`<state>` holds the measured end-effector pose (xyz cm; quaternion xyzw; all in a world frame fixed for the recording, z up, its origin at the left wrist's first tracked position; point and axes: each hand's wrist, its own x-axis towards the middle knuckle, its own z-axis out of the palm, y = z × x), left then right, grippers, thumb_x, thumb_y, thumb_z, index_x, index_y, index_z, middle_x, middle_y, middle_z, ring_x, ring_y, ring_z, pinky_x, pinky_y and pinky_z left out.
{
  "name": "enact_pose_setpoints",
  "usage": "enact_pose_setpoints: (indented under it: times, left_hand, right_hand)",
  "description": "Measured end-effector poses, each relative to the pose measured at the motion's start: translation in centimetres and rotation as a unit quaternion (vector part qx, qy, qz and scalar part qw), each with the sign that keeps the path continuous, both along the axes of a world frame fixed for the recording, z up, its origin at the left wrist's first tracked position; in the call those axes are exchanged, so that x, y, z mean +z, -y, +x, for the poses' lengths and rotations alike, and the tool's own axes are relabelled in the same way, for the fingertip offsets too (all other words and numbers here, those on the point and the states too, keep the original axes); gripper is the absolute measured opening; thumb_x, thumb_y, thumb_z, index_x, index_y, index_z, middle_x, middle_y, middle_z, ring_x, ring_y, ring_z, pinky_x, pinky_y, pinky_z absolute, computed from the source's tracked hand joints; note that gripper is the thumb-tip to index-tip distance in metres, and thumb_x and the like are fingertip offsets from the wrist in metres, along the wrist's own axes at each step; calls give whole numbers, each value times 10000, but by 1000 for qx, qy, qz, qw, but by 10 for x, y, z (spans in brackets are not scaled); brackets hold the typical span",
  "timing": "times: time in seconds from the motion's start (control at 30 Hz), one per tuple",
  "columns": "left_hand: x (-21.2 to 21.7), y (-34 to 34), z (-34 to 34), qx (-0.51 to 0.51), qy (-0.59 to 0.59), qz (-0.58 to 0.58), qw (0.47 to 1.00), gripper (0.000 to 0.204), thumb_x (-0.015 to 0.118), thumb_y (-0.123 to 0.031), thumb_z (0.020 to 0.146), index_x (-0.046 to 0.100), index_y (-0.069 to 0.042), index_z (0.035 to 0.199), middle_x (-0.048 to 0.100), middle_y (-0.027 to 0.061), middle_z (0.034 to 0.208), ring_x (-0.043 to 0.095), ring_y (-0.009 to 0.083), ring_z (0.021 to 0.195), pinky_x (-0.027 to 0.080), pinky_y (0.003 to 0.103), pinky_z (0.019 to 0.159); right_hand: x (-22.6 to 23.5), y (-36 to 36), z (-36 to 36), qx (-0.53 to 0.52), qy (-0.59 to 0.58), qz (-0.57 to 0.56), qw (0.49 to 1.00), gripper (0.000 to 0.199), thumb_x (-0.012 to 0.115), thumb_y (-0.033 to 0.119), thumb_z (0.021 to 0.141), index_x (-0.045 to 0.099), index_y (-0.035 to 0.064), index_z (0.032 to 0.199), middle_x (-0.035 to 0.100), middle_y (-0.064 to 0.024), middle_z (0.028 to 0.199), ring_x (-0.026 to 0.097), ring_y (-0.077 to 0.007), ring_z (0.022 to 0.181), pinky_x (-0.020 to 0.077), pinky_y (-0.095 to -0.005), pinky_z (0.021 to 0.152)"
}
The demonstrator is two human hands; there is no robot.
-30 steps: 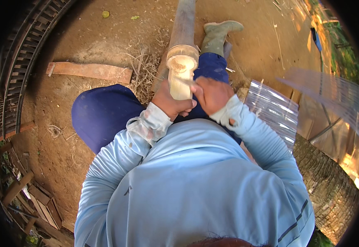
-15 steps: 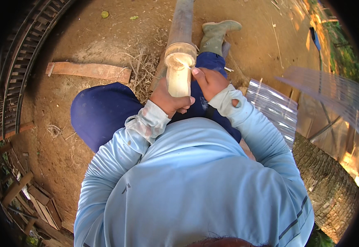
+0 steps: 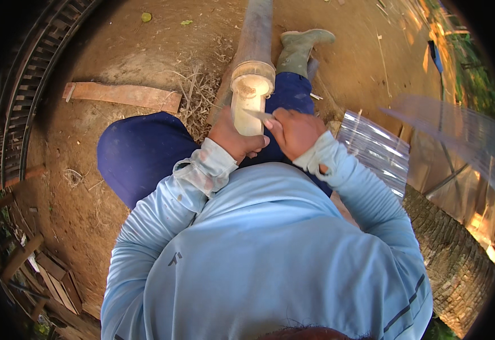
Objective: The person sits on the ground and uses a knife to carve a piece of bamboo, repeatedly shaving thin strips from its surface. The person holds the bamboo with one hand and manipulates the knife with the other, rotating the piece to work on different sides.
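Note:
A thick bamboo pole [image 3: 253, 35] runs from the far edge toward my lap. Its near end is cut open lengthwise into a pale trough [image 3: 248, 102], just below a ringed node. My left hand [image 3: 229, 136] is closed round the near end of this trough, its thumb lying across the tip. In my right hand [image 3: 299, 133] is a small knife, its blade [image 3: 255, 114] pointing left over the trough's right side. The fingers hide the knife's handle. Whether the blade touches the bamboo, I cannot tell.
My bent left knee [image 3: 142, 153] is beside the pole, and a green boot [image 3: 295, 52] lies beyond it on the right. A reddish-brown strip [image 3: 123, 96] and dry fibres [image 3: 199, 96] lie on the dirt. Clear corrugated sheets [image 3: 372, 150] and a log [image 3: 454, 255] are at right.
My right hand has moved toward me and to the right, away from the node, and the knife blade now shows over the trough. My left hand keeps its grip.

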<state>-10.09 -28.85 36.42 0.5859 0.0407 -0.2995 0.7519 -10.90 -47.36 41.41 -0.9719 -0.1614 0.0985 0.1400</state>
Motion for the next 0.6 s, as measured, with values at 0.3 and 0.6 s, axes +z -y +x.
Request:
enact_pose_setpoints:
  times: [0.3, 0.6]
  left_hand:
    - [6, 2, -1, -1, 13, 1, 1000, 448, 764, 14, 695, 546, 20, 1087, 597, 48, 772, 594, 129, 578, 509, 258, 478]
    - [-1, 0, -1, -16, 5, 24, 1000, 637, 801, 1, 694, 394, 37, 1183, 614, 90, 820, 625, 165, 608, 528, 298, 497]
  right_hand:
    - [-10, 7, 19, -11, -1, -4, 1000, 434, 432, 409, 1019, 632, 40, 908, 683, -201, 832, 662, -422, 783, 526, -517, 719]
    - [-13, 10, 25, -17, -18, -18, 1000, 423, 445, 389, 1019, 623, 21, 909, 681, -202, 826, 666, -406, 776, 532, -501, 705]
